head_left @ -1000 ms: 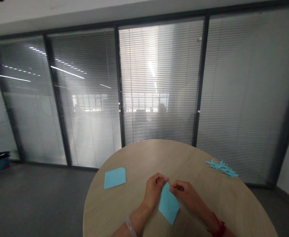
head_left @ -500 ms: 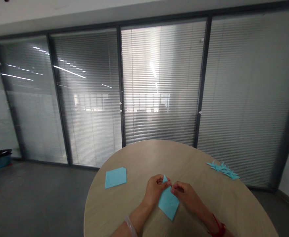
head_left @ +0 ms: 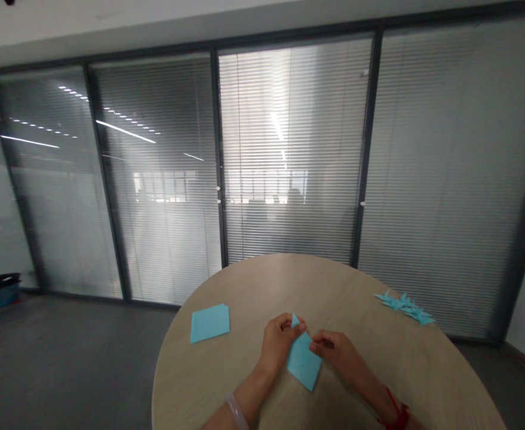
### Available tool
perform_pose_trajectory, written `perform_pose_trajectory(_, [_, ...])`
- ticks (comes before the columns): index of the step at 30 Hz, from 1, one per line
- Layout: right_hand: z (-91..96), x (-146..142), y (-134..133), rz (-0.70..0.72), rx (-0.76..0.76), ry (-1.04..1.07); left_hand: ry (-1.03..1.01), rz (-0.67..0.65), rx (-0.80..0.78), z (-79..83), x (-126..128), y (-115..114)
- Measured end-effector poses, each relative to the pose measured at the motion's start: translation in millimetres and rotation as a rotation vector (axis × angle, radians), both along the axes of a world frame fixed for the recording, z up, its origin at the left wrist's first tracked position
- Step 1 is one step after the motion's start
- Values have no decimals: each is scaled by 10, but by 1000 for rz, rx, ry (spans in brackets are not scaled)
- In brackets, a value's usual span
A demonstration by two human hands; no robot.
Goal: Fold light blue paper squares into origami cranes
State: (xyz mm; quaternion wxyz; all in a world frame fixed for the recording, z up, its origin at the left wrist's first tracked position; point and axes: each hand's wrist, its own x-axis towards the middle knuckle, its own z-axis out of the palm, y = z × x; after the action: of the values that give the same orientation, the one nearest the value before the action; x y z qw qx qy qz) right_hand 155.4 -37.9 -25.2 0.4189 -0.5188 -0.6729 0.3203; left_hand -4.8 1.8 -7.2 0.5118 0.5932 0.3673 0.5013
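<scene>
A folded light-blue paper (head_left: 304, 363) lies on the round wooden table (head_left: 253, 286) in front of me, its tip pointing away. My left hand (head_left: 279, 343) pinches the paper's upper tip with curled fingers. My right hand (head_left: 334, 352) is closed on the paper's right edge, close beside the left. A clear band is on my left wrist and a red cord on my right wrist.
A stack of flat blue paper squares (head_left: 209, 322) lies on the table to the left. Several folded blue paper pieces (head_left: 404, 307) sit near the table's far right edge. Glass walls with blinds (head_left: 289, 161) stand behind, with grey floor (head_left: 65, 364) to the left.
The paper's upper tip has come up between my fingers, and the sheet has shifted slightly up and left. Both hands stayed in nearly the same place.
</scene>
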Motion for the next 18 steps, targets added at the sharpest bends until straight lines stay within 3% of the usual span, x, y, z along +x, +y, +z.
perform_pose_trajectory(18, [-15,30,5,-26,71,-46,-4,27,59,67,-21,-51])
